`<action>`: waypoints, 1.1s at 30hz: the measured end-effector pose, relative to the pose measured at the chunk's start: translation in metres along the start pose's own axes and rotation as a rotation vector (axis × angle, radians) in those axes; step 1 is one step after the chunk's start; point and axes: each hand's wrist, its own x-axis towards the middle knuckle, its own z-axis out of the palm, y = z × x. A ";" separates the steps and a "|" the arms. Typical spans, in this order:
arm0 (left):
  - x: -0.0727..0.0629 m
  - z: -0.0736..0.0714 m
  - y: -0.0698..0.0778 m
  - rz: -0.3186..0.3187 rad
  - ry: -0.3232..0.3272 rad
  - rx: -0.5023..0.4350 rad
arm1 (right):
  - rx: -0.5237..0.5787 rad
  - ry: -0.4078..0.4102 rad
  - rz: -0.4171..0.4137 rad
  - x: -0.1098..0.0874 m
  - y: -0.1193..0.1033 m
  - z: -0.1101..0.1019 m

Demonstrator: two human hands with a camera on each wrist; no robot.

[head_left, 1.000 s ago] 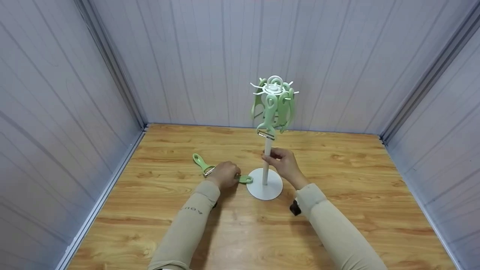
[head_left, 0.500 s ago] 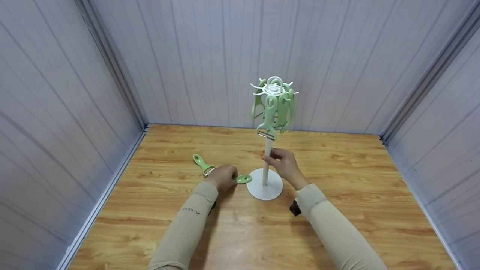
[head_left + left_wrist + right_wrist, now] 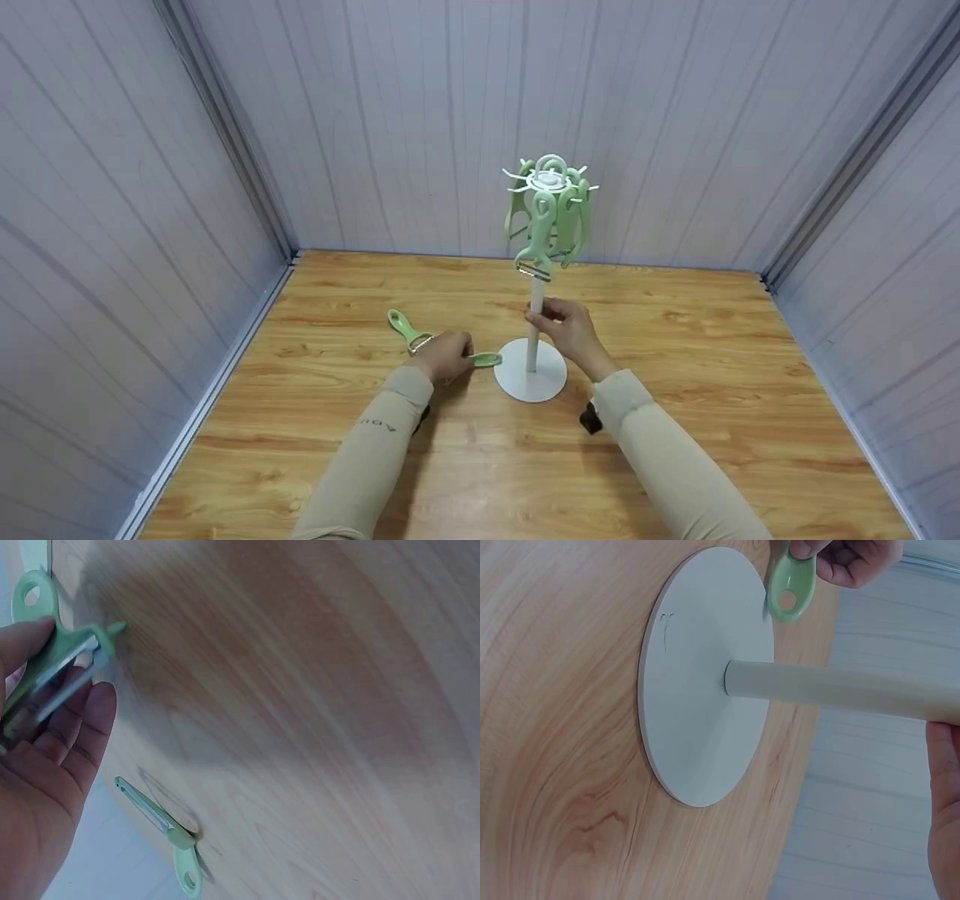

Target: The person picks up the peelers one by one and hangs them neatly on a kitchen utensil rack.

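Observation:
My left hand (image 3: 445, 355) holds a green Y-shaped peeler (image 3: 45, 604) between thumb and fingers, low over the table. The peeler's looped handle points right, its tip right by the round white base (image 3: 516, 384) of a stand. In the left wrist view the peeler's metal blade lies in front of the curled fingers. My right hand (image 3: 573, 334) grips the stand's upright white pole (image 3: 533, 349) partway up, thumb on the near side. Several green peelers hang from the hooks at the top, the nearest peeler (image 3: 540, 225) facing me.
Another green peeler (image 3: 403, 324) lies on the wooden table (image 3: 675, 450) beyond my left hand, its blade end partly hidden by that hand. White panel walls (image 3: 375, 135) enclose the table at the back and sides.
My left hand has shifted slightly left and toward me with the peeler, and its handle has turned in the grip. The right hand keeps its hold on the pole.

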 end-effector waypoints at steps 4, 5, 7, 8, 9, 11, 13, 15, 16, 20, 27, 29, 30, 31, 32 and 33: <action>-0.002 0.002 -0.004 0.034 0.020 -0.001 | -0.003 0.002 0.001 -0.001 0.001 0.001; -0.003 0.003 -0.005 0.039 0.026 -0.005 | 0.003 0.001 0.006 -0.001 0.001 0.001; -0.004 0.003 -0.007 0.038 0.032 -0.025 | 0.007 0.001 0.008 -0.001 0.001 0.002; -0.005 0.003 -0.008 0.039 0.033 -0.043 | 0.010 0.002 0.010 -0.001 0.001 0.002; -0.006 0.003 -0.008 0.042 0.038 -0.063 | 0.012 0.004 0.008 -0.001 0.002 0.002; -0.007 0.002 -0.009 0.052 0.045 -0.125 | 0.013 0.007 0.003 -0.001 0.002 0.002; -0.009 0.001 -0.008 0.060 0.048 -0.199 | 0.011 0.010 -0.004 -0.001 0.002 0.002; -0.010 0.000 -0.007 0.055 0.053 -0.273 | 0.011 0.013 -0.006 -0.002 0.002 0.002; -0.011 -0.001 -0.007 0.047 0.056 -0.307 | 0.013 0.015 -0.004 -0.002 0.002 0.003; -0.015 -0.003 -0.004 0.021 0.077 -0.404 | 0.026 0.016 0.007 -0.002 0.000 0.002; -0.018 -0.004 -0.008 0.014 0.082 -0.454 | 0.027 0.022 0.021 -0.001 0.000 0.003; -0.018 -0.004 -0.009 0.010 0.098 -0.429 | 0.027 0.027 0.023 -0.001 -0.001 0.003; -0.017 -0.005 -0.010 0.008 0.109 -0.424 | 0.029 0.027 0.022 -0.001 -0.001 0.003; -0.017 -0.005 -0.010 0.002 0.119 -0.432 | 0.028 0.028 0.022 -0.001 -0.002 0.003; -0.017 -0.005 -0.010 -0.003 0.127 -0.455 | 0.028 0.027 0.020 -0.001 -0.002 0.003; -0.017 -0.006 -0.010 -0.012 0.130 -0.490 | 0.026 0.027 0.016 -0.001 -0.002 0.003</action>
